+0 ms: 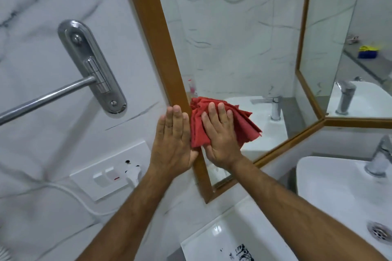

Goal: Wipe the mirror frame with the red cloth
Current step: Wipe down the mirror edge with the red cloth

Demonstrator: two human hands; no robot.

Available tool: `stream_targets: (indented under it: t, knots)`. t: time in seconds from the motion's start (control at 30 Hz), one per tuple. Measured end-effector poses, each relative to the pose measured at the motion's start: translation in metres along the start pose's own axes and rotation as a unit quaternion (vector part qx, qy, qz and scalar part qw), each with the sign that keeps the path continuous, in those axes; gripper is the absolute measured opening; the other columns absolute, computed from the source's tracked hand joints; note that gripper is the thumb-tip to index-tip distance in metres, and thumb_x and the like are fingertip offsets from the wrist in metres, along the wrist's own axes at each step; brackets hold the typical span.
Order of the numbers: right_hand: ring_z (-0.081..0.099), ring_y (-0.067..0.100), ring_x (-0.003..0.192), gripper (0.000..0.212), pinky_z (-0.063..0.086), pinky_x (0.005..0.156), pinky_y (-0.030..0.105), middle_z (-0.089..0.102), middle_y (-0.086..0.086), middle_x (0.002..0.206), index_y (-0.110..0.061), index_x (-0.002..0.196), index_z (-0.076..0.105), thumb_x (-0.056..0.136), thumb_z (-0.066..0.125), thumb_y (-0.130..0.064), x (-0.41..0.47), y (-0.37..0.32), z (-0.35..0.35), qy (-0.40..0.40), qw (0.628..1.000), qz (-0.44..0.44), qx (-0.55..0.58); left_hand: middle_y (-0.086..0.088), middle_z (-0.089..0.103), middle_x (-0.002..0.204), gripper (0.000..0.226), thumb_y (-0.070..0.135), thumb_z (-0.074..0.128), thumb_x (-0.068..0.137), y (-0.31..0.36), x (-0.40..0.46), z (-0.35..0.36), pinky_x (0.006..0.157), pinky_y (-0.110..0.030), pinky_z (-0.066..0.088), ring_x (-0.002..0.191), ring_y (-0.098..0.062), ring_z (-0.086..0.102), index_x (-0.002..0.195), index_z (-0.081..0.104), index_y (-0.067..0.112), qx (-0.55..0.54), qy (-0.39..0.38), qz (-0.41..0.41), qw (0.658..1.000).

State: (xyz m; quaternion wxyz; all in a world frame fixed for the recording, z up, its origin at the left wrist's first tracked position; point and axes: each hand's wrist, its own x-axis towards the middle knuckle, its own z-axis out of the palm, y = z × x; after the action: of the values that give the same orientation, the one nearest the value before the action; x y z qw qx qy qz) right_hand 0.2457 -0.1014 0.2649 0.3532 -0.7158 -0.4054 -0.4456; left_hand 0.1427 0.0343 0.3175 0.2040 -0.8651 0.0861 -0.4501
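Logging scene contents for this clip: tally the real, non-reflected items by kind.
Hands: 2, left hand, right hand
Red cloth: 1
Mirror frame: 1
Towel bar: 1
Switch plate: 1
Basin: 1
Tap: 1
Total: 8

Only getting one view on my end, the head cam, and it's sitting up high, looking forward and down along both forearms. It's facing a marble wall (pixel 42 154) head-on and really close, so the mirror (pixel 233 48) is filling the top middle and its frame (pixel 165 53) is running diagonally because the wide lens is tilting everything. The left hand (pixel 172 142) and right hand (pixel 220 135) are landing almost dead centre. Off to the right edge it's catching the sink (pixel 331 197), and the towel bar (pixel 44 99) is poking in from the left. No second view to compare overlap with.
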Motion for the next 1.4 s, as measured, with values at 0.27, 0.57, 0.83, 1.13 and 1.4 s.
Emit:
stream_targets:
  t: [0.27,0.57,0.83,1.13,1.4]
  knots:
    - [0.0,0.033,0.155,0.061,0.004,0.124,0.055,-0.003,0.002,0.169,-0.018,0.159,0.014,0.106,0.034,-0.04,-0.048,0.006,0.019,-0.004,0.999,-0.048,-0.013,-0.016,-0.028,0.161,0.096,0.048,0.044,0.093,0.037,-0.023,0.024,0.125,-0.047,-0.006,0.15,-0.036,-0.019,0.152,-0.015,0.001,-0.06,-0.004,-0.065,0.996]
    - [0.007,0.034,0.154,0.039,0.012,0.123,0.055,0.034,0.018,0.156,-0.009,0.144,0.042,0.106,0.044,-0.015,-0.044,0.048,-0.006,-0.048,0.98,-0.187,-0.048,-0.022,-0.018,0.163,0.093,0.031,0.05,0.085,0.036,-0.073,0.039,0.125,-0.047,-0.001,0.153,-0.034,-0.009,0.153,-0.004,-0.003,0.0,-0.021,-0.016,1.0]
    - [0.006,0.03,0.155,0.033,0.007,0.124,0.049,0.006,0.005,0.169,-0.011,0.137,0.047,0.11,0.029,-0.013,-0.121,0.037,0.027,-0.057,0.982,-0.178,-0.022,-0.03,-0.012,0.161,0.101,0.04,0.053,0.082,0.031,-0.091,0.047,0.126,-0.047,0.005,0.152,-0.04,-0.001,0.152,-0.003,-0.006,0.008,-0.001,-0.006,1.0]
    - [-0.003,0.037,0.154,0.053,0.002,0.125,0.054,-0.008,0.011,0.168,-0.01,0.158,0.011,0.11,0.03,-0.017,-0.117,0.041,0.012,-0.12,0.986,-0.083,-0.074,-0.023,-0.025,0.16,0.098,0.037,0.05,0.085,0.023,-0.064,0.034,0.123,-0.048,-0.01,0.15,-0.036,-0.019,0.153,-0.008,-0.003,0.041,-0.012,-0.027,0.999]
    - [-0.007,0.034,0.154,0.044,0.002,0.125,0.054,-0.007,0.011,0.169,-0.006,0.153,0.023,0.109,0.028,-0.012,-0.137,0.037,0.031,-0.103,0.986,-0.112,-0.072,-0.028,-0.024,0.159,0.093,0.036,0.044,0.087,0.017,-0.059,0.04,0.124,-0.046,-0.002,0.151,-0.037,-0.015,0.151,-0.007,-0.008,0.033,0.012,0.044,0.998]
